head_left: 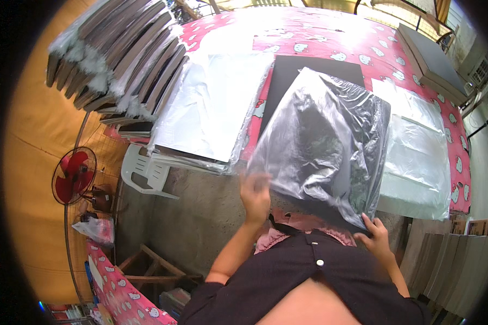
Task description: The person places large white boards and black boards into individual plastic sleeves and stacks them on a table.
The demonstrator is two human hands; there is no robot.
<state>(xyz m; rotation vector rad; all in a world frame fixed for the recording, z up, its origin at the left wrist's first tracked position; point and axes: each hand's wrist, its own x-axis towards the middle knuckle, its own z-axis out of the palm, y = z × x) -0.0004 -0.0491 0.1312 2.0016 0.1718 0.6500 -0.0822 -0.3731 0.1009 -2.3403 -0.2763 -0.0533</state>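
A clear plastic bag (303, 146) lies over a dark flat panel, which shows through the film and bare along the near edge. The bag is creased and shiny, tilted across the table's front edge close to my body. My left hand (255, 196), slightly blurred, has its fingers curled at the bag's near left corner. At the near right corner, my right hand (375, 237) pinches the bag's edge between thumb and fingers. Partly covered behind the bag is another dark panel (290, 67) on the table.
A pink patterned cloth covers the table (320, 38). Left stand a stack of plastic-wrapped panels (209, 103) and a tall pile of wrapped boards (124, 59). Clear plastic sheets (417, 157) lie right. Also around are dark boards (434, 65), a white chair (146, 170) and a red fan (75, 174).
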